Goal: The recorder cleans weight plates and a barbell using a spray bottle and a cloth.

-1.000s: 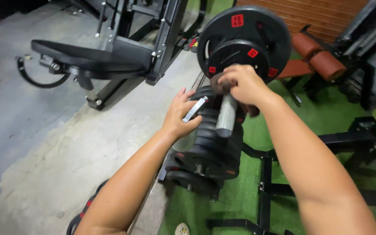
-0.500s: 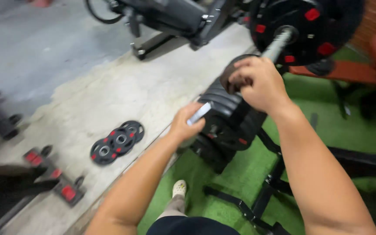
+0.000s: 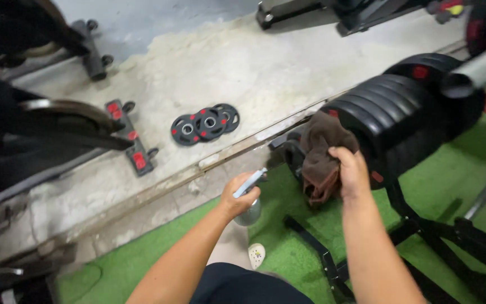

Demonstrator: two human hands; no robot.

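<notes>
My right hand grips a brown cloth and holds it against the near end of a row of black weight plates stacked on a rack. My left hand holds a small silver spray bottle with a pale nozzle, just left of the rack and apart from the plates. A grey steel bar sticks out above the plates at the upper right.
Three small black plates with red marks lie on the concrete floor. The rack's black frame stands on green turf. Dark gym machines fill the left side. My shoe shows below.
The view has swung left and down. My right hand has slid from the top of the plate stack to its near end, with the brown cloth now showing. The left hand dropped lower.
</notes>
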